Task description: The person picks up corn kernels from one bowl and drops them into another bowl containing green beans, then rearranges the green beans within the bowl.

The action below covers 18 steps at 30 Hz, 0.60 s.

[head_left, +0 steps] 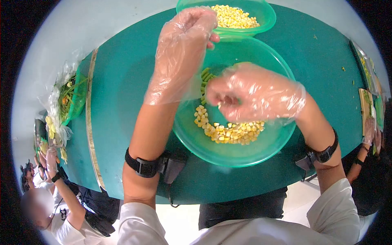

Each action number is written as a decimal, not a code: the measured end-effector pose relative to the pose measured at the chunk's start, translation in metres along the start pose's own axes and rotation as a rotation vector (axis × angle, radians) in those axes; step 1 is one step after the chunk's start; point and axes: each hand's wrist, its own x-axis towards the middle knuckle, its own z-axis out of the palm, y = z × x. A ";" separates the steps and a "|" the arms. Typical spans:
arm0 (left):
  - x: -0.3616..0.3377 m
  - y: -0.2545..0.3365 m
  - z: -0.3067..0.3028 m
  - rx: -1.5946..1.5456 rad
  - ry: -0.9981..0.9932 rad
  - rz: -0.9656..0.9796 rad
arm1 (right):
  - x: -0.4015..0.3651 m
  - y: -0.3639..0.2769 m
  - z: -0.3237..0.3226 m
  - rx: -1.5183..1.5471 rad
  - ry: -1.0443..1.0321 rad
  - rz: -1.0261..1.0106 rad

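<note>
Both hands wear clear plastic gloves. My left hand (183,45) is closed, fingers curled inward, over the left rim of the large green bowl (234,157) and close to the second bowl; what it may hold is hidden. My right hand (249,92), somewhat blurred, is closed above the middle of the large bowl, with a small pale bit at its fingertips. Inside that bowl, yellow corn kernels (234,134) form a curved band along the near side. Cut green pieces (205,81) lie at its left, partly hidden by my hands.
A second green bowl (267,24) with corn kernels (234,17) stands beyond the large one on the green table (122,122). Plastic bags and a green basket of vegetables (73,96) are at the left. People work at both sides; a cutting board (364,110) lies at the right.
</note>
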 end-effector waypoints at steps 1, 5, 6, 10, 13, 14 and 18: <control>-0.001 0.001 0.001 0.002 0.008 -0.003 | 0.000 0.005 -0.003 0.020 0.034 0.018; 0.000 0.003 0.002 -0.009 0.026 -0.021 | 0.001 0.021 -0.017 0.078 0.245 0.104; 0.000 0.004 0.002 -0.015 0.028 -0.027 | 0.002 0.028 -0.018 0.107 0.352 0.115; 0.001 0.003 0.005 -0.052 0.074 -0.007 | 0.000 0.041 -0.030 -0.039 0.697 0.286; 0.001 0.002 0.006 -0.048 0.081 -0.003 | 0.002 0.042 -0.031 -0.090 0.914 0.384; 0.001 0.002 0.005 -0.047 0.079 -0.003 | 0.003 0.041 -0.031 -0.108 0.943 0.422; 0.000 0.005 0.006 -0.036 0.087 -0.019 | 0.001 0.047 -0.032 -0.095 0.963 0.467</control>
